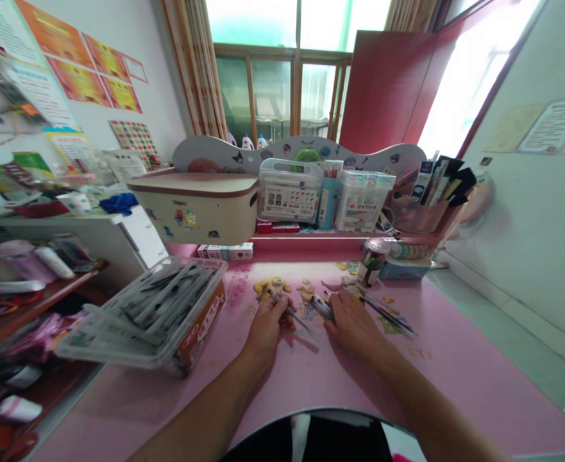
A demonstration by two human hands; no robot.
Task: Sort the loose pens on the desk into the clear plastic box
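My left hand [264, 326] is over the pink desk [311, 378], its fingers closed on a slim pen [297, 316] with a dark end up left and a pale, clear length towards the lower right. Close beside it, my right hand [354, 321] is closed on a pen [321, 308] with a dark end and clear barrel; the fingers hide part of it. Thin dark sticks like pen refills [388, 314] lie just right of that hand. To the left, a clear plastic tray [113, 355] holds several clear-barrelled pens [167, 301], resting on a printed cardboard box [205, 324].
Along the back stand a lidded cream box [195, 215], a clear carry case [289, 192], a marker box [363, 202] and a pink pen holder [414, 215]. A clear jar [372, 262] stands beside a blue box [404, 269]. Crowded shelves [51, 292] are at left.
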